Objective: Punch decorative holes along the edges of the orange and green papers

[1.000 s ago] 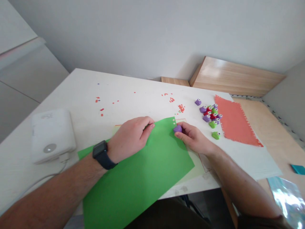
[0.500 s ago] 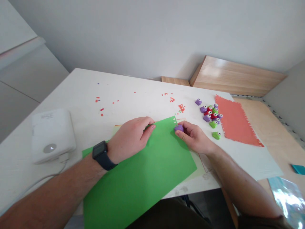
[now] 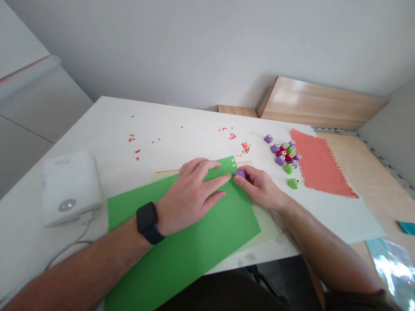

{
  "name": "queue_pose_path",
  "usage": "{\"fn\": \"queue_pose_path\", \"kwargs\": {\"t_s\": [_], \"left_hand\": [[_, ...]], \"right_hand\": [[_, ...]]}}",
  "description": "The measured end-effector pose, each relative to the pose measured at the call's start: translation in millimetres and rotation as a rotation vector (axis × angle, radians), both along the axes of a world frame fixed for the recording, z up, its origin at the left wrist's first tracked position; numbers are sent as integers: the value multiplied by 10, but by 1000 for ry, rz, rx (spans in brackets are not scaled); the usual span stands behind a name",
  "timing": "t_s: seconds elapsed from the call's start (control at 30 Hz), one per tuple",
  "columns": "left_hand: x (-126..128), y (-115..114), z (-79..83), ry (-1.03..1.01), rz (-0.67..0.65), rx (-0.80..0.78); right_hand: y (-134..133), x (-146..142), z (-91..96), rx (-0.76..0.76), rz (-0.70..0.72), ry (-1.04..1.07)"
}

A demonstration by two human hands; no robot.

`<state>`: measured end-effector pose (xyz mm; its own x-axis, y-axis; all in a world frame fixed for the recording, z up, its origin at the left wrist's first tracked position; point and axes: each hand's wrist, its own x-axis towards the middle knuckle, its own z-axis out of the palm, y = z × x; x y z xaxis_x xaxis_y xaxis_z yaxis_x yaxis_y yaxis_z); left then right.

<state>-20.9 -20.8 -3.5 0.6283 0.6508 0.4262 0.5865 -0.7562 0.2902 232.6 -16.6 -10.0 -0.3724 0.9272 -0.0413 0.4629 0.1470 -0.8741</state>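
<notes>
My right hand (image 3: 259, 188) pinches a small purple craft punch (image 3: 240, 174) on the right edge of a green paper sheet (image 3: 181, 229). My left hand (image 3: 191, 194) lies flat on that sheet with its fingers spread, holding nothing, and its fingertips stop just short of the punch. Small punched holes (image 3: 233, 163) show near the sheet's top corner. A cluster of purple, red and green punches with eyes (image 3: 285, 155) stands to the right of my right hand. A red-orange sheet (image 3: 319, 164) with a notched edge lies beyond them.
The white table (image 3: 181, 142) carries scattered red paper bits (image 3: 245, 147) and a white boxy device (image 3: 69, 188) with a cable at the left. Wooden boards (image 3: 314, 101) lean behind the table, and a shiny foil sheet (image 3: 392, 268) lies at the lower right.
My left hand has opened from a curled pose and lies flat on the green sheet, nearer the punch. The sheet has shifted slightly left. The right hand still holds the punch.
</notes>
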Motion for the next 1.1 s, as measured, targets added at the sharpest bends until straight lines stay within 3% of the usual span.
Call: {"fn": "queue_pose_path", "kwargs": {"t_s": [0.33,1.1], "left_hand": [[84,-54,-27,92,-24,-12],[105,-91,-30,168,-51,-61]], "right_hand": [[-4,-10,16,77,50,-2],[-9,76,32,36,143,-77]]}}
